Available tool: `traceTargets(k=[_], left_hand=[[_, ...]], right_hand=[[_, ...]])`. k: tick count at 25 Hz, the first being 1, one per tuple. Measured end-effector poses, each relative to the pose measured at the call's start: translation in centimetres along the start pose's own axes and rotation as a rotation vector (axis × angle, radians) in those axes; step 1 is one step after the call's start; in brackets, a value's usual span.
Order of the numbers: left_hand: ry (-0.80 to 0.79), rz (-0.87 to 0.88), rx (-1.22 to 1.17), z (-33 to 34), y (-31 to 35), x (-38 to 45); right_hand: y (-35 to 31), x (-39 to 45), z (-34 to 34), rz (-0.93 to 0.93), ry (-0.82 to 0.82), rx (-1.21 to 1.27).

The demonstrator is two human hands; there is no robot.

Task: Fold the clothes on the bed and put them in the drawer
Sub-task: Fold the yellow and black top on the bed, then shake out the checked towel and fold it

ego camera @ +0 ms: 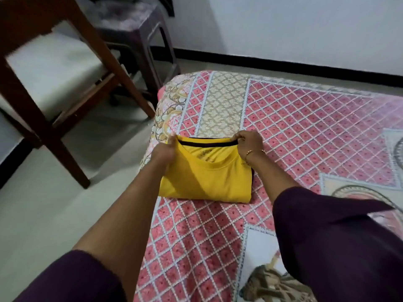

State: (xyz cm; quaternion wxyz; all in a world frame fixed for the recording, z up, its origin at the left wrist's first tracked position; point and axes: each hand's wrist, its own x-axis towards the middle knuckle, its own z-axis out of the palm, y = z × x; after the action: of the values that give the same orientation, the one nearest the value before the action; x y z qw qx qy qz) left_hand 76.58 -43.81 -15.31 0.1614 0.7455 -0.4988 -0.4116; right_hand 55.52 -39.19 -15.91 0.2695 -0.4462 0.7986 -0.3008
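A yellow shirt [207, 179] with dark trim lies folded into a rough square near the left edge of the bed [305, 127]. My left hand [168, 149] grips its far left corner. My right hand [250, 141], with a gold bangle on the wrist, pinches the far right corner at the dark edge. Both hands hold the far edge slightly raised off the pink patterned bedspread. No drawer is in view.
A wooden chair [43, 68] with a pale seat stands on the floor to the left of the bed. Behind it is a dark plastic stool [139, 33]. A white wall with a dark skirting runs along the back. Patterned cloth [268, 284] lies at the bed's near edge.
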Motion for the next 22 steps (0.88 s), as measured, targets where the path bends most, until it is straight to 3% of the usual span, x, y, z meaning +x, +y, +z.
traceTargets(k=[5, 9, 13, 17, 22], left_hand=[[0.088, 0.042, -0.038, 2.3, -3.4, 3.1], [0.145, 0.117, -0.046, 2.6, -4.2, 3.7], [0.331, 0.110, 0.226, 2.8, -3.1, 2.6], [0.440, 0.422, 0.278, 3.7, -1.4, 0.0], [0.289, 0.779, 0.330, 6.9, 0.8, -4.6]], right_hand=[[2.0, 1.9, 3.9, 0.104, -0.017, -0.200], [2.1, 1.9, 4.9, 0.081, -0.029, -0.290], [2.0, 1.4, 4.4, 0.087, -0.042, -0.277], [2.1, -0.7, 3.9, 0.057, 0.071, -0.227], [2.1, -2.8, 1.0, 0.017, 0.148, -0.259]])
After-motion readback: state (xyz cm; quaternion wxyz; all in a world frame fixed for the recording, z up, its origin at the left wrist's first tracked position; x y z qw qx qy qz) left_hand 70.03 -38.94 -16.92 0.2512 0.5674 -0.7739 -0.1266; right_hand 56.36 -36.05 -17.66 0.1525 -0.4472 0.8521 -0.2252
